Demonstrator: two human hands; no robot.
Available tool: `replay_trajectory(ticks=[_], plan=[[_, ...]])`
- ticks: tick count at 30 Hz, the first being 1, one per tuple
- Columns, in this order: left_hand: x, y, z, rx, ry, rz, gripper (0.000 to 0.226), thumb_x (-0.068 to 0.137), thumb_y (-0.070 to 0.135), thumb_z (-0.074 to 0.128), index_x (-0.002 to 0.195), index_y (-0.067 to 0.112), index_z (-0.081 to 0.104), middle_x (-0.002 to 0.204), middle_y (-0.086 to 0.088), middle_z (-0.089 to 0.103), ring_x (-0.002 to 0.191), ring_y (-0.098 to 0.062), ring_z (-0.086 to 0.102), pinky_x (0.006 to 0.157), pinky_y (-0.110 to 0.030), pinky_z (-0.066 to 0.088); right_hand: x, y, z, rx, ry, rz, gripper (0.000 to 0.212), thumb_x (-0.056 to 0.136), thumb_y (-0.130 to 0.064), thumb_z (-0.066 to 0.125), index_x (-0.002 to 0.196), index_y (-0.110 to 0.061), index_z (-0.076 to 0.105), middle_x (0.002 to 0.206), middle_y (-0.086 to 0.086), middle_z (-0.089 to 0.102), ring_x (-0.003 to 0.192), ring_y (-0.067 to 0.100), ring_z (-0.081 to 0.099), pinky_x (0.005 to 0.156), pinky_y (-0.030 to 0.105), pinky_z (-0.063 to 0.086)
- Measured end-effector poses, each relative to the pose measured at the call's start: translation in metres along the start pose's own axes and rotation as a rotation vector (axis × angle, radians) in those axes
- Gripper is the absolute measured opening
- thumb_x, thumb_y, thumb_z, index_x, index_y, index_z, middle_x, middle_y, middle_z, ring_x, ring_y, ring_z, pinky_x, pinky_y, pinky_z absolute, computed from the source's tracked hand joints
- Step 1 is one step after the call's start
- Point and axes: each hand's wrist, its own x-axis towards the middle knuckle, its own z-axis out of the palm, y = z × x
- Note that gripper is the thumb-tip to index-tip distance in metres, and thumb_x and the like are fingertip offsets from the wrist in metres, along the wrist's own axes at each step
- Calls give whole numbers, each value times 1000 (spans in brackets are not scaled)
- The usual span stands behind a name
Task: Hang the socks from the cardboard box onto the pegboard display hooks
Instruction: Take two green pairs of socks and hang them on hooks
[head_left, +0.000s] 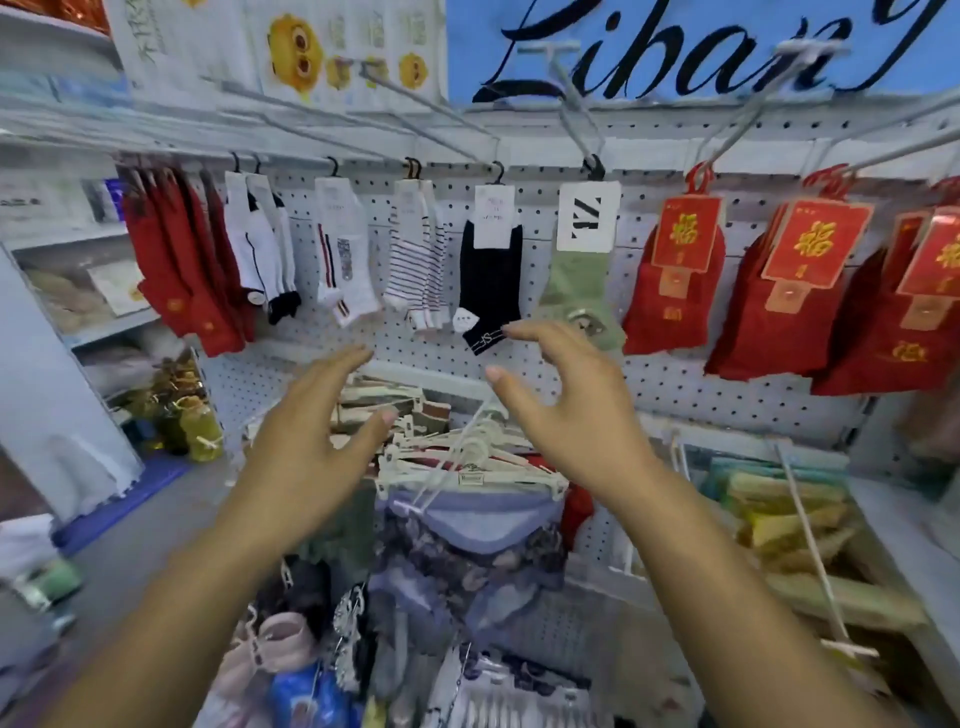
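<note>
A white pegboard carries a row of hooks with hanging socks: red socks at the left, white socks, striped socks, a black sock, a green sock and red packs with gold print at the right. My left hand and my right hand are both raised below the black and green socks, fingers loosely spread, holding nothing. No cardboard box is in view.
Long metal hooks jut out toward me at head height. Below my hands hang garments on white plastic hangers. Shelves with goods stand at the left, stacked cloths at the lower right.
</note>
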Motion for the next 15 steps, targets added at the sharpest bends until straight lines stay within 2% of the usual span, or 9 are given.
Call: replay_trajectory(ticks=[2, 6, 9, 12, 15], plan=[[-25, -13, 0, 16, -11, -59, 59, 93, 45, 62, 148, 28, 49, 153, 8, 47, 141, -11, 41, 113, -32, 33, -16, -8, 23, 32, -91, -17, 39, 96, -38, 66, 131, -22, 61, 131, -11, 58, 119, 0, 48, 98, 4, 30], [-86, -47, -1, 22, -3, -236, 62, 89, 55, 56, 146, 30, 48, 151, 6, 49, 138, -15, 46, 111, -32, 36, -51, -22, 71, 160, -252, -1, 40, 96, -36, 65, 133, -21, 59, 133, -8, 56, 125, 6, 47, 100, 8, 30], [-142, -74, 4, 22, -5, -388, 62, 93, 56, 54, 145, 25, 49, 145, -3, 53, 126, -31, 56, 107, -46, 46, -83, -27, 113, 186, -407, 27, 42, 98, -43, 60, 136, -26, 54, 138, -11, 51, 127, 4, 43, 100, 11, 31], [-191, -100, 2, 88, -49, -474, 60, 94, 47, 56, 142, 10, 54, 145, -11, 56, 133, -29, 53, 111, -32, 36, -118, -31, 158, 182, -555, 53, 42, 98, -40, 63, 137, -25, 55, 138, -9, 52, 128, 5, 44, 99, 2, 26], [-231, -129, -13, 152, -121, -552, 63, 90, 43, 60, 142, 8, 56, 148, -10, 55, 138, -27, 50, 116, -38, 35, -150, -39, 208, 149, -693, 84, 41, 95, -32, 68, 133, -19, 60, 135, -3, 57, 125, 12, 49, 101, 10, 31]])
